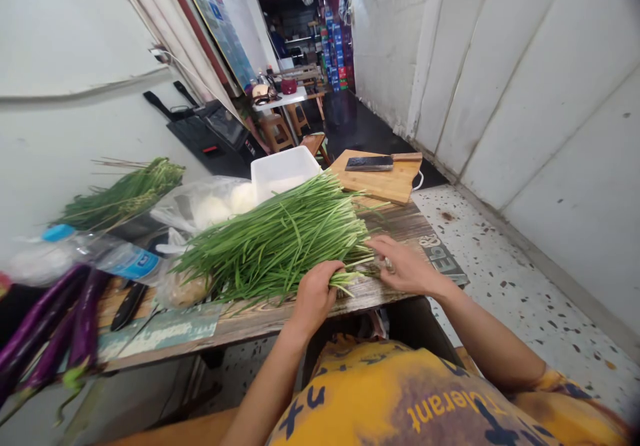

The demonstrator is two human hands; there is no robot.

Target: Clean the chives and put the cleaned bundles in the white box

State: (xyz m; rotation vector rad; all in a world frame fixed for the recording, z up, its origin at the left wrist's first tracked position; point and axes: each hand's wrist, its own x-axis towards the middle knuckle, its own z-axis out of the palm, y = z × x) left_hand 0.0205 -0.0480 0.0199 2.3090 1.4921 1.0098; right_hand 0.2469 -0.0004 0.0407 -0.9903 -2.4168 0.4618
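Observation:
A big heap of long green chives point(280, 236) lies across the wooden table point(250, 323). My left hand point(315, 296) is closed round a small bunch of chive stalks at the near edge of the heap. My right hand point(405, 266) sits just to the right, fingers pinched on the cut ends of the same stalks. A wooden cutting board point(383, 183) with a cleaver point(373, 163) on it lies at the table's far right end.
A white plastic tub point(283, 169) and a clear bag of white things point(215, 206) sit behind the chives. Purple aubergines point(50, 339), a water bottle point(85, 249), a black-handled knife point(127, 306) and another green bunch point(125, 193) are at the left. Terrazzo floor is at the right.

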